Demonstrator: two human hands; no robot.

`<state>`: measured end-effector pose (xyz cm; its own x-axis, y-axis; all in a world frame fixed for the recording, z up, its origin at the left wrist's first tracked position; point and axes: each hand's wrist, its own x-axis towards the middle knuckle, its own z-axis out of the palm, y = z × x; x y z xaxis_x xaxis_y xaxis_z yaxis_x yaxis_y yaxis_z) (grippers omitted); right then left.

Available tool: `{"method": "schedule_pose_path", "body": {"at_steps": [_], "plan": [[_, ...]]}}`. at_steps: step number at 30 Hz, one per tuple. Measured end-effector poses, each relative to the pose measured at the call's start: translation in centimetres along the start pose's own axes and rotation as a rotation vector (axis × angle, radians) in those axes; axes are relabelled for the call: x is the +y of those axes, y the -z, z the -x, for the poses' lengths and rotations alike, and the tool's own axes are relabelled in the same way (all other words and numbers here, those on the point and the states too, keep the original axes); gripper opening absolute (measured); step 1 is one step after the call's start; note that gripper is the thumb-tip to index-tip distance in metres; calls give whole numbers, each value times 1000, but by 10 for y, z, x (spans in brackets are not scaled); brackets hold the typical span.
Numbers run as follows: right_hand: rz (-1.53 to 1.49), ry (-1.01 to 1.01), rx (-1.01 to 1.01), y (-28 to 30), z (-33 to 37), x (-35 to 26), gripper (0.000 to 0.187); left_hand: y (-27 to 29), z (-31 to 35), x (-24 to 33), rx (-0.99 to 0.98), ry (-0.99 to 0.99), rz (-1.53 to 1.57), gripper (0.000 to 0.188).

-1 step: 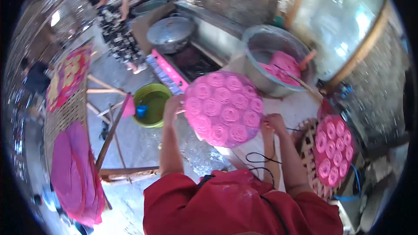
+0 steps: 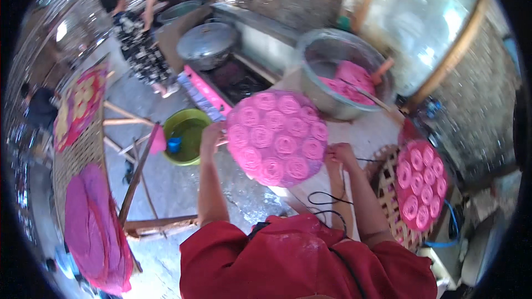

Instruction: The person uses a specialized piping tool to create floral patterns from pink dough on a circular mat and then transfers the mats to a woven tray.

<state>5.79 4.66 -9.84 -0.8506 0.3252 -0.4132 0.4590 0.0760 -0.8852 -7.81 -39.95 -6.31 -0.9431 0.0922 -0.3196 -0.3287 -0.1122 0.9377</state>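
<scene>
In front of me is a round sheet of pinkish-purple cloth (image 2: 275, 139) covered with coiled bright pink noodle rosettes. My left hand (image 2: 212, 137) is closed at its left side, where a short pale stick-like end shows. At the right edge my right hand (image 2: 342, 156) has its fingers curled together, pinching the cloth's rim. Whatever frame or support lies under the cloth is hidden. To the right, a second pink round with coiled rosettes (image 2: 424, 185) rests on a woven basket (image 2: 389, 184).
Beyond the cloth stands a large basin (image 2: 310, 91) with pink dough (image 2: 356, 75) and a stick. A lidded pot (image 2: 206, 44) sits behind left. A green tub (image 2: 206, 117) is on the floor. Folded purple cloths (image 2: 88, 227) lie on a woven rack (image 2: 83, 152). A person (image 2: 138, 41) stands far left.
The whole view has shifted slightly, so most things sit a little further left in the picture. Both hands keep their hold on the round cloth.
</scene>
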Motion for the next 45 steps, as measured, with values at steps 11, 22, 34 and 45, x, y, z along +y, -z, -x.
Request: {"method": "schedule_pose_path", "body": {"at_steps": [11, 22, 34, 45], "plan": [[528, 144, 245, -23, 22, -1, 27, -7, -41, 9, 97, 7, -347, 35], [-17, 14, 181, -26, 23, -5, 13, -10, -51, 9, 133, -63, -373, 22], [245, 455, 278, -25, 76, -83, 16, -30, 23, 68, 146, -431, -443, 20], [197, 618, 220, 93, 244, -149, 22, -97, 176, 154, -72, -798, -468, 7]]}}
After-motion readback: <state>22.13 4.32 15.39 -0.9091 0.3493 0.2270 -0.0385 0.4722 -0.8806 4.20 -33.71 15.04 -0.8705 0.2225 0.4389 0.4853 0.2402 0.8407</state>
